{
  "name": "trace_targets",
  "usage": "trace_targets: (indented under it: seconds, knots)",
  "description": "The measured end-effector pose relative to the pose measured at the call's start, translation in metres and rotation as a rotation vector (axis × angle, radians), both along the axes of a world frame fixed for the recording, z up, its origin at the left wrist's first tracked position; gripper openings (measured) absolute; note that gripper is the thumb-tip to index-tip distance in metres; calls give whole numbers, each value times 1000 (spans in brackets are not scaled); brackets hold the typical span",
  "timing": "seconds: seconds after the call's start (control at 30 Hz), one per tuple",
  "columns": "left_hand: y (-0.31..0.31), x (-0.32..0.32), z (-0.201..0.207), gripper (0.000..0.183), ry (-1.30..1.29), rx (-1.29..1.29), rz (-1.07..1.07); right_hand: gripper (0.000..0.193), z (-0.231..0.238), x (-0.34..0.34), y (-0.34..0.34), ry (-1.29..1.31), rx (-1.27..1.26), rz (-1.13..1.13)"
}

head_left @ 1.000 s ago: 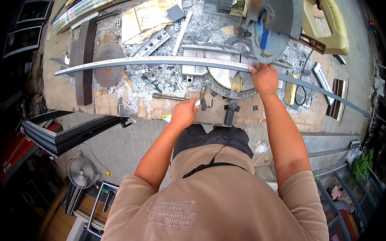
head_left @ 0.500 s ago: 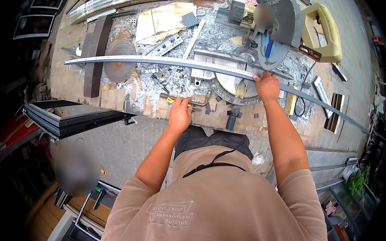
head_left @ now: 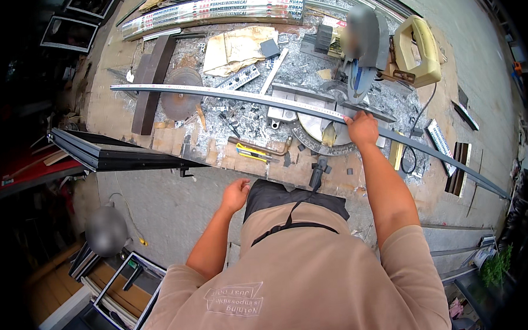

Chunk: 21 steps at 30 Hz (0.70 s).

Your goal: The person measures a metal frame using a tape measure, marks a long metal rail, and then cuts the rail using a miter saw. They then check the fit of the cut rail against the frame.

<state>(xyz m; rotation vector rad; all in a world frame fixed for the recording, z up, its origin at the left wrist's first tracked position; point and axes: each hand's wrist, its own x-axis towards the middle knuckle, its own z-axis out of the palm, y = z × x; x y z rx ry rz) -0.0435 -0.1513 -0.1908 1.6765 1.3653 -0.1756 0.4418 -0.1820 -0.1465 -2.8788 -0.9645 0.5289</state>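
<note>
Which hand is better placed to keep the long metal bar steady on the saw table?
Right. The right hand rests on the long metal bar beside the saw blade; the left hand hangs below the bench edge, touching nothing.

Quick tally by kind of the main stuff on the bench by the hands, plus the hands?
Hands: 2, right hand on the long metal bar, left hand empty off the bench edge
Long metal bar: 1
Chop saw: 1
Loose saw blade: 1
Yellow utility knife: 1
Dark wooden plank: 1
Total: 7
</note>
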Motion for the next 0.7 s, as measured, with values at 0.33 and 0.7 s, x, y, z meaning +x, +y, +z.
trace_targets:
  seconds: [0.33, 0.7]
  knots:
    - [-77, -81, -14, 33, -26, -377, 609, 50, -11, 10, 0, 35, 28, 67]
    - [-121, -74, -6, 38, -35, -414, 614, 43, -7, 25, -5, 270, 324, 256]
